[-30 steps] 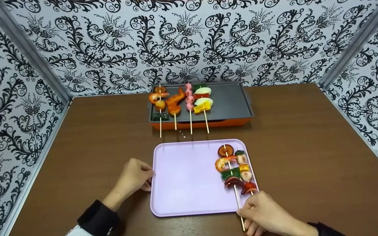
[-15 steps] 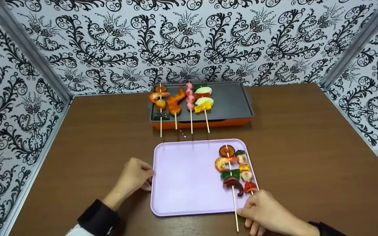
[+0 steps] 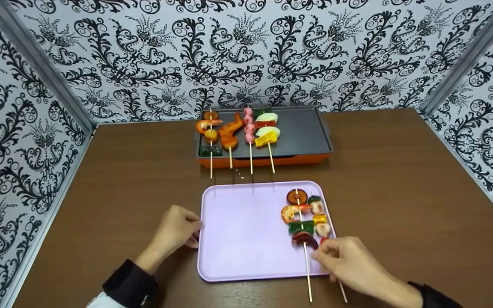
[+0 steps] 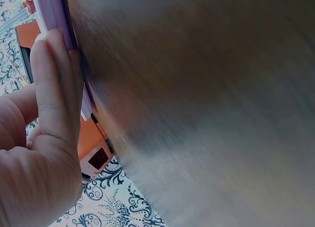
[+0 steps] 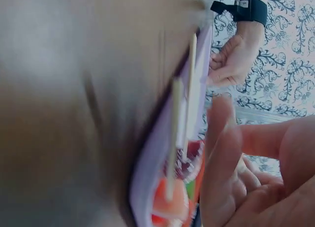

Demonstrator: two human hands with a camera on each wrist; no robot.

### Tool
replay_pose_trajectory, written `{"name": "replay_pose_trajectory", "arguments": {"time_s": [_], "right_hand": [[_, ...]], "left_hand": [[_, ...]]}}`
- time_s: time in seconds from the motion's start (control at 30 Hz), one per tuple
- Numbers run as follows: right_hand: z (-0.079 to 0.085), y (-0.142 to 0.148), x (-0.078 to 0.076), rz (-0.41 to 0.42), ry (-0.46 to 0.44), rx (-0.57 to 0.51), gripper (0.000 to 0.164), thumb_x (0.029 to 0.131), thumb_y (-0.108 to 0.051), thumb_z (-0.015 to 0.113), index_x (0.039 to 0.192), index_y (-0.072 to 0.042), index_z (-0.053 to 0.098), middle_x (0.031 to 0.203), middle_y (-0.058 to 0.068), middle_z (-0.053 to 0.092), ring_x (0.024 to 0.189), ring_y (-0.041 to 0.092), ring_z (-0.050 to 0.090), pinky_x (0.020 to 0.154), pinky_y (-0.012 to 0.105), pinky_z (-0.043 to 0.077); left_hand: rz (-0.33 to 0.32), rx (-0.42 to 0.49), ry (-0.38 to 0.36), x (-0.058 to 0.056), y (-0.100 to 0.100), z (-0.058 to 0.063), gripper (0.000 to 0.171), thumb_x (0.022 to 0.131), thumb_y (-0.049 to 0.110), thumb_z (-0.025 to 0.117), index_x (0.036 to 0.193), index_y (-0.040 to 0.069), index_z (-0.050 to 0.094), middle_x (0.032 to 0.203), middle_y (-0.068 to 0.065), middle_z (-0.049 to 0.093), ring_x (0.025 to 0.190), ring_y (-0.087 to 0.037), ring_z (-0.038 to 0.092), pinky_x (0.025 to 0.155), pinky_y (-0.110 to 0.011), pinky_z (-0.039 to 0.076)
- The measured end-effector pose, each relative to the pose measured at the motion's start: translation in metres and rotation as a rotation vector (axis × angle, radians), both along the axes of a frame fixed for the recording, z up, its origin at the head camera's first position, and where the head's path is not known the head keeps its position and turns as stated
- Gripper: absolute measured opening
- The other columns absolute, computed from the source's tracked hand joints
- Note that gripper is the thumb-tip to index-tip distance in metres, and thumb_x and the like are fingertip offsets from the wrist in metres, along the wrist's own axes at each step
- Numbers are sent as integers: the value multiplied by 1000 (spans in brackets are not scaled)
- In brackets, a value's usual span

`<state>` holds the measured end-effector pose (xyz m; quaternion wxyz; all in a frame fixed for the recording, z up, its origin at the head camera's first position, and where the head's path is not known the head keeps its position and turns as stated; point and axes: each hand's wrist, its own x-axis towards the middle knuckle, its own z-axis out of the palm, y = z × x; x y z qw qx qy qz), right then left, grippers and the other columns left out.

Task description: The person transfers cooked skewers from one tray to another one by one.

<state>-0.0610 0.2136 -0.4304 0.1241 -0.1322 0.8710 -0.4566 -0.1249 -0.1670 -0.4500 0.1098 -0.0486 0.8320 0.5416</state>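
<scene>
A lilac tray (image 3: 242, 235) lies on the table. My left hand (image 3: 178, 229) pinches its left edge, thumb at the rim; in the left wrist view the fingers (image 4: 47, 84) lie along that edge. On the tray's right side, one skewer (image 3: 301, 227) carries a brown round slice, shrimp, green pepper and a dark red curled piece. Right beside it is another skewer (image 3: 322, 229) with pale, yellow and red pieces, its lower part partly hidden under my right hand (image 3: 353, 261). In the right wrist view the right fingers (image 5: 221, 138) hold nothing, apart from both wooden sticks (image 5: 173, 133).
Behind the tray stands an orange grill (image 3: 306, 160) with a dark plate. Several skewers lie on its left part: shrimp (image 3: 206, 125), a chicken wing (image 3: 229, 133), pink balls (image 3: 249, 128) and egg slices (image 3: 268, 131). Patterned walls (image 3: 246, 55) enclose the brown table (image 3: 400, 192).
The stick of the left skewer has swung left. My right hand has let it go and risen forward, uncovering the other stick's end. My left hand stays at the tray.
</scene>
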Motion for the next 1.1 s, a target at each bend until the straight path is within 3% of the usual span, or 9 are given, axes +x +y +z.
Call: {"name": "replay_pose_trajectory", "arguments": {"time_s": [0.17, 0.3, 0.43, 0.6, 0.8, 1.1], "right_hand": [[14, -5, -15, -65, 294, 39, 3, 93, -16, 74, 92, -18, 76, 73, -12, 65, 55, 3, 52, 42, 23, 47], [26, -13, -36, -96, 360, 86, 19, 93, -21, 75, 111, -16, 74, 93, -7, 72, 75, 9, 63, 64, 29, 56], [35, -20, -63, -107, 295, 77, 47, 96, -32, 72, 137, -10, 61, 121, 10, 70, 101, 23, 68, 88, 43, 57], [44, -31, -100, -99, 194, -7, 68, 100, -42, 64, 150, -1, 44, 147, 19, 52, 125, 34, 59, 99, 51, 54], [47, -47, -140, -122, 97, -59, 69, 104, -43, 56, 150, 6, 39, 146, 26, 50, 129, 38, 55, 108, 50, 48], [46, -70, -176, -183, -298, -400, 67, 106, -40, 52, 151, 6, 36, 143, 30, 47, 124, 45, 56, 101, 55, 52]], "left_hand": [[3, -4, -1, -1, 0, 0, 14, 90, -9, 61, 84, -9, 74, 61, -14, 64, 43, -18, 62, 43, -33, 59], [12, -5, -6, -1, 0, -1, 13, 90, -9, 62, 84, -9, 74, 61, -14, 64, 42, -18, 62, 43, -33, 59], [15, 2, -8, -1, 1, -2, 14, 89, -9, 62, 83, -8, 73, 61, -14, 64, 42, -18, 62, 43, -33, 59], [1, -5, -7, -3, 1, -3, 15, 90, -9, 62, 80, -7, 73, 61, -14, 64, 43, -18, 63, 44, -33, 59], [-18, -30, 1, -3, -1, -2, 16, 91, -8, 62, 81, -6, 74, 63, -14, 66, 46, -19, 65, 46, -33, 60], [-4, -20, -14, -3, -3, -1, 13, 90, -9, 62, 83, -7, 74, 64, -15, 66, 45, -20, 65, 45, -34, 60]]}}
